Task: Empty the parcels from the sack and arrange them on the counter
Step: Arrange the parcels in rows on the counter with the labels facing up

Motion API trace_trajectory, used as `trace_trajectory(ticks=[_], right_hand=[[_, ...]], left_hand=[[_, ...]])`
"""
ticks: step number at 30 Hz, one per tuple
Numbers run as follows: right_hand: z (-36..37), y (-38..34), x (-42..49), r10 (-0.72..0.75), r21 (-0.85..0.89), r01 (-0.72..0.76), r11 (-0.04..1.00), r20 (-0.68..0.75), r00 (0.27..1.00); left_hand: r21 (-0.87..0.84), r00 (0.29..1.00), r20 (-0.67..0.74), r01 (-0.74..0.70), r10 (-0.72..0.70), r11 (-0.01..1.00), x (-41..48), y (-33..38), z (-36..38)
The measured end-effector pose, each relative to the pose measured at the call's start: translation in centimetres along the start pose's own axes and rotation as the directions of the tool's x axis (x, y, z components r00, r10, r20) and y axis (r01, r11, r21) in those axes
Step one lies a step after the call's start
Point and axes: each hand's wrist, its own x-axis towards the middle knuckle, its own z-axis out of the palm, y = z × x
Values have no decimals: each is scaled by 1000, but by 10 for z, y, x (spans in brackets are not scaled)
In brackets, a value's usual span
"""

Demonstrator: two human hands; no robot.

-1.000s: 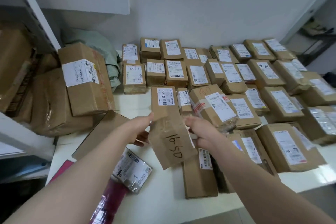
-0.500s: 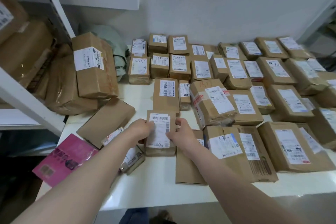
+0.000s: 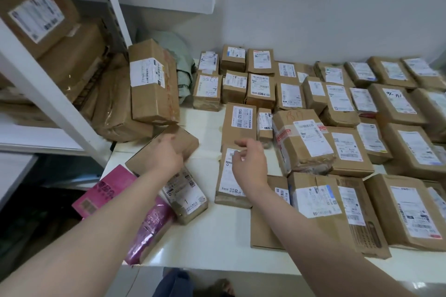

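Step in hand, by my judgement: squaring the loose parcels into the rows at the near-left end of the white counter (image 3: 212, 236). Landmark taken: the small brown paper-wrapped parcel with the long white label (image 3: 228, 183), which lay flat, label up, near the front edge. My right hand (image 3: 249, 164) hovered just above its far end, fingers loosely curled and apart, holding nothing; I could not confirm contact with the label. My left hand (image 3: 169, 154) rested on the flat plain-brown cardboard box (image 3: 187, 138), which lay skewed to the left of the landmark. The back of the hand hid its fingers, so I could not tell whether they gripped an edge or only pressed on the top. The clear-wrapped parcel with a printed label (image 3: 185, 193) sat between that box and the landmark, and the glossy pink packet (image 3: 106, 190) lay further left, overhanging the counter's edge. The pale green sack (image 3: 179, 55) lay slumped well behind and to the left of the landmark, against the wall. Recommended: turn the flat box parallel to the landmark, label side up if it has one, slide rather than lift, and draw the pink packet fully onto the counter before it drops.
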Motion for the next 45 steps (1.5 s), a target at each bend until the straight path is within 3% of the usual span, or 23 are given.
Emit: trace_trajectory(ticks=[4,7,11,14,18,20,23,24,26,28,31,33,35,37,40,43,45], right_hand=[[30,-23,13,-38,77,24,997,179,983],[59,-30,29,44,94,-67,993,231,972],[95,-28,42,194,3,-204,979,288,938],[112,-26,41,292,-57,-289,956,325,900],[119,-26,42,373,-114,-356,928,344,862],[122,-26,46,420,-83,-417,905,327,847],[127,-28,52,529,85,-578,811,313,788],[128,-31,53,556,152,-618,771,312,770],[128,-33,57,595,198,-665,720,315,739],[126,-34,59,618,191,-708,680,372,693],[123,-35,59,612,297,-787,541,502,610],[123,-31,58,617,422,-784,456,485,620],[125,-24,58,647,550,-739,389,408,644],[126,-20,57,659,606,-695,387,345,668],[127,-29,56,672,635,-699,330,362,646],[129,-41,59,694,724,-660,199,372,617],[130,-44,61,705,694,-684,225,368,606]], left_hand=[[313,977,159,84,-140,946,32,-37,-15],[503,932,311,7,-188,865,47,-55,-9],[532,931,304,13,-205,847,56,-61,5],[459,937,290,42,-194,887,66,-69,13],[428,978,196,-22,-69,904,74,-80,10],[355,953,291,-30,-80,935,84,-75,2],[-39,797,592,177,-120,984,101,-64,-13],[-181,725,683,285,-88,941,102,-58,-22],[-305,599,799,468,-44,829,102,-49,-35],[-402,538,843,611,14,682,102,-44,-38],[-525,557,828,725,69,446,107,-46,-23],[-566,589,807,754,37,334,107,-46,-12],[-596,631,775,750,-38,289,105,-42,-4],[-619,669,735,730,-114,291,102,-36,2],[-626,712,663,696,-230,351,99,-25,11],[-569,716,652,680,-250,463,94,-16,14],[-516,709,624,689,-327,509,92,-13,11]])
